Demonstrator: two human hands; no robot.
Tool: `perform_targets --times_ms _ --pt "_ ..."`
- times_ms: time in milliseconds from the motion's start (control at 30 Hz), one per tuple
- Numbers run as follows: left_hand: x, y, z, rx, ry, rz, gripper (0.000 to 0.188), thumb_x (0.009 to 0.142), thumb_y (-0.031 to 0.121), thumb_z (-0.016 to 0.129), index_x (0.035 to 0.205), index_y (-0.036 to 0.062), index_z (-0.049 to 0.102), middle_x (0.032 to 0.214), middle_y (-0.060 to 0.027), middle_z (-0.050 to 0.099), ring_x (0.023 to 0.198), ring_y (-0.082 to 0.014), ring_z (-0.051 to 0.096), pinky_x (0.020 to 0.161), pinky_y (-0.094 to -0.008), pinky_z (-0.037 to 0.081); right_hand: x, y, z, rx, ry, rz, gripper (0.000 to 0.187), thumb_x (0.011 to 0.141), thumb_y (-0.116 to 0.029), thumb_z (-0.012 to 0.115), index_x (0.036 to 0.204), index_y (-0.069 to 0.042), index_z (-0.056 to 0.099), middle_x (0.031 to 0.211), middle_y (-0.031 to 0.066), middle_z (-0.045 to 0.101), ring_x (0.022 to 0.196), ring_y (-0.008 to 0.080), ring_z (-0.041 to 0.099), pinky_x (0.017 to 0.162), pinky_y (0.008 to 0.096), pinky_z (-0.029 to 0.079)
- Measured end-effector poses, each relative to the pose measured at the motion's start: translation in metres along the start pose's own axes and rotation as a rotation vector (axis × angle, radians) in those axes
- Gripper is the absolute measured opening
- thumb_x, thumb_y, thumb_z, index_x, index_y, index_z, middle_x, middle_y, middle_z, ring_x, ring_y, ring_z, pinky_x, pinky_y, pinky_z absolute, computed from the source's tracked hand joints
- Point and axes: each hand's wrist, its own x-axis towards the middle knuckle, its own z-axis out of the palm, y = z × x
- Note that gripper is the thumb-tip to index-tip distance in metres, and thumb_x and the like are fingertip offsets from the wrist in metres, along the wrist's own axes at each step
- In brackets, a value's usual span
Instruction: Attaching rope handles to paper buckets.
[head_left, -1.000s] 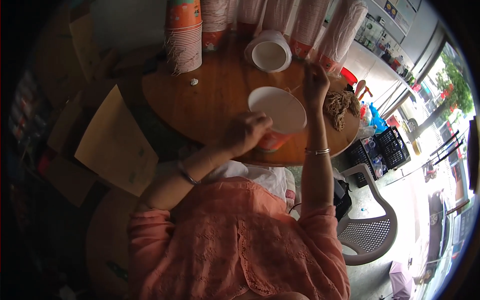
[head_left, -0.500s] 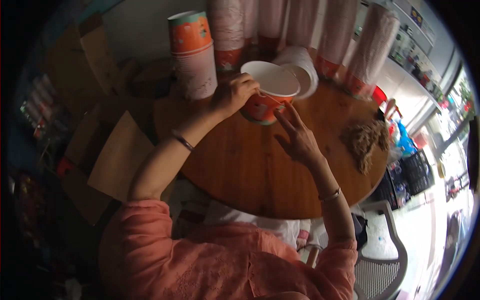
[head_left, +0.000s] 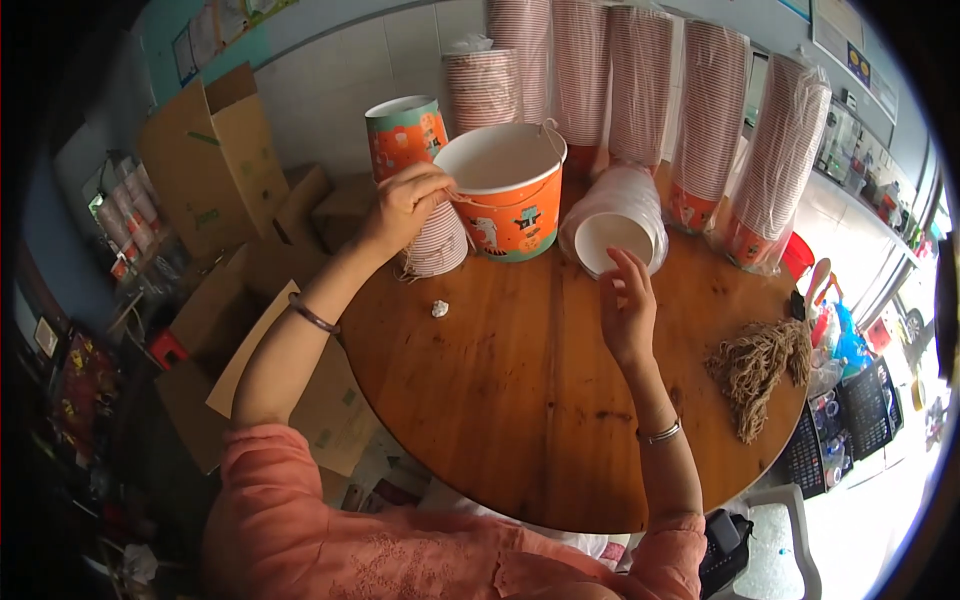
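An orange and green printed paper bucket [head_left: 512,218] with a white inside is at the far middle of the round wooden table [head_left: 500,400]. A thin cord handle [head_left: 508,203] hangs across its front, from the left side to a loop at the right rim. My left hand [head_left: 408,200] is closed at the left edge of the bucket, pinching it where the cord meets the rim. My right hand [head_left: 630,305] is held up over the table, its fingers loosely bent and apart, with nothing in them. Behind its fingertips lies a plastic-wrapped stack of white cups [head_left: 650,200].
Tall wrapped stacks of paper buckets [head_left: 640,90] line the table's back. Another stack [head_left: 440,245], topped by a printed bucket [head_left: 400,135], stands behind my left hand. A brown cord bundle [head_left: 760,370] lies at the right; a small white crumpled bit [head_left: 440,309] at the left. Cardboard boxes [head_left: 225,170] fill the left.
My right hand has come away from the bucket's front, rightward and empty. My left hand still holds the bucket, which has moved left to beside the stack. The view has tilted up.
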Motion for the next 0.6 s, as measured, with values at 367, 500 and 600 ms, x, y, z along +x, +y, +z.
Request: perform_targets --times_ms 367,500,600 --pt "-0.004 0.076 0.007 0.248 -0.224 0.426 0.015 0.076 0.002 0.065 0.091 0.0003 0.065 0.089 -0.0079 0.060 0.074 -0.0215 0.063 0.063 -0.0321 0.052 0.054 0.017 0.021 0.226 0.108 0.300 0.034 0.086 -0.027 0.069 0.098 0.003 0.060 0.073 0.0105 0.064 0.064 0.0181 0.060 0.059 0.0316 0.048" --pt "-0.009 0.084 0.002 0.247 -0.237 0.398 0.018 0.074 0.001 0.067 0.092 0.0002 0.065 0.089 -0.0078 0.060 0.074 -0.0218 0.063 0.063 -0.0322 0.052 0.045 0.020 0.021 0.020 0.117 0.210 0.034 0.092 -0.024 0.062 0.077 0.006 0.060 0.063 0.0133 0.062 0.052 0.0190 0.055 0.055 0.0355 0.046" --pt "-0.017 0.076 0.002 0.062 -0.198 0.205 0.025 0.070 -0.007 0.070 0.093 0.0011 0.065 0.092 -0.0085 0.063 0.076 -0.0225 0.064 0.065 -0.0316 0.052 0.043 0.019 0.028 0.263 0.117 0.350 0.031 0.095 -0.024 0.058 0.083 0.005 0.061 0.060 0.0129 0.059 0.051 0.0191 0.054 0.054 0.0363 0.044"
